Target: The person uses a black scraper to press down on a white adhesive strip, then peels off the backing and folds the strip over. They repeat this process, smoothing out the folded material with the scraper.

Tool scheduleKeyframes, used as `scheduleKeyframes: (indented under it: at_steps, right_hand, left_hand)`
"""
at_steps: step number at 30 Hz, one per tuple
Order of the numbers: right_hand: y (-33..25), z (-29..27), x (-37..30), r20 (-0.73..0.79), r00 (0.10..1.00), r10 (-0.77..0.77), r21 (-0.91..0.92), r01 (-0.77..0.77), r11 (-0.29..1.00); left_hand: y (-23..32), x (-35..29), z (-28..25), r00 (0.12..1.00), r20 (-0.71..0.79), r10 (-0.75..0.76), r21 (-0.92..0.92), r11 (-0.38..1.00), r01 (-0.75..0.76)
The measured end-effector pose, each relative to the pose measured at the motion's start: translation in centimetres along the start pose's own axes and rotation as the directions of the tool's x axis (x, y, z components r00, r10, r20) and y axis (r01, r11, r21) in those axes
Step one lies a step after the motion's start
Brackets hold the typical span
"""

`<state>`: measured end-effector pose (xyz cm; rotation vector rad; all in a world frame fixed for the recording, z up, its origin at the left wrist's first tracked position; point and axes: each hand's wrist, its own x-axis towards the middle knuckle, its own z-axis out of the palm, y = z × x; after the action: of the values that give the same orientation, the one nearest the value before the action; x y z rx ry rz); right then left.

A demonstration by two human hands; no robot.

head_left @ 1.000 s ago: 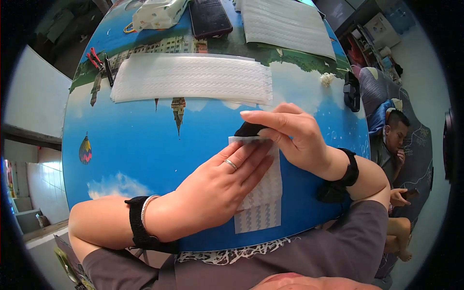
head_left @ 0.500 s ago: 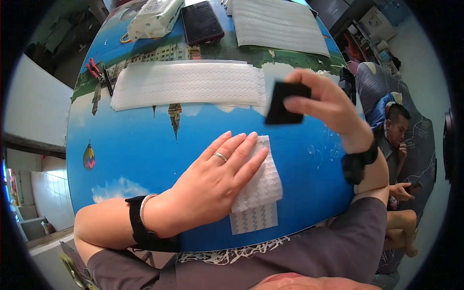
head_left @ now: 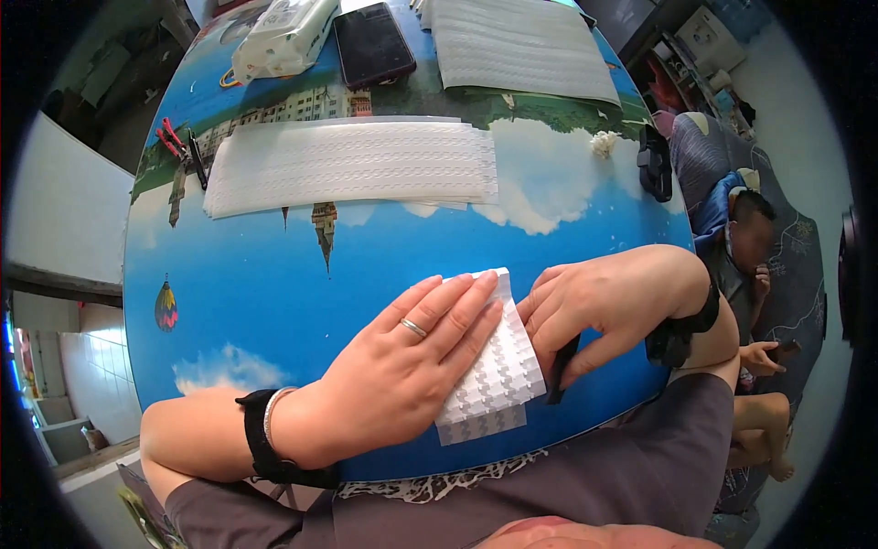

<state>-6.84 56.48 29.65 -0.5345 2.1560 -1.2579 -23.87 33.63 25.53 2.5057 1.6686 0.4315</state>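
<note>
1. Left hand (head_left: 402, 366) lies flat, fingers spread, pinning a small white patterned sheet (head_left: 489, 375) at the bench (head_left: 274, 274) near edge.
2. Right hand (head_left: 594, 306), its grip closed on a thin black tool (head_left: 560, 371), touches the sheet's right edge.
3. Bare blue bench stretches to the long white sheet (head_left: 352, 165) toward the far edge.

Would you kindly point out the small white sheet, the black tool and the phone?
small white sheet (head_left: 494, 384), head view, its bare middle.
black tool (head_left: 560, 368), head view, its lower end.
phone (head_left: 373, 44), head view, screen centre.

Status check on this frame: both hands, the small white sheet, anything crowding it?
Left hand flat on small white sheet, pinning it to the table. Right hand at sheet's right edge, gripping thin black tool. Long white sheet farther back, apart.
</note>
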Motion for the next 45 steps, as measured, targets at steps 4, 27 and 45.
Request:
scheduleKeyframes:
  at_steps: [4, 27, 45]
  right_hand:
    - [-0.1, -0.1, 0.0, 0.014, 0.999, 0.034, 0.005, -0.034, 0.999]
    - [0.9, -0.1, 1.1, -0.665, 0.738, 0.116, 0.244, 0.068, 0.967]
    - [2.1, 2.3, 5.0, -0.786, 0.500, -0.365, -0.512, -0.194, 0.837]
  left_hand:
    - [-0.1, -0.1, 0.4, 0.999, 0.039, -0.013, 0.011, 1.000, 0.012]
    - [0.0, -0.1, 1.0, 1.000, 0.025, -0.007, -0.029, 1.000, 0.008]
    - [0.1, -0.4, 2.2, 0.999, -0.030, 0.016, -0.007, 1.000, -0.016]
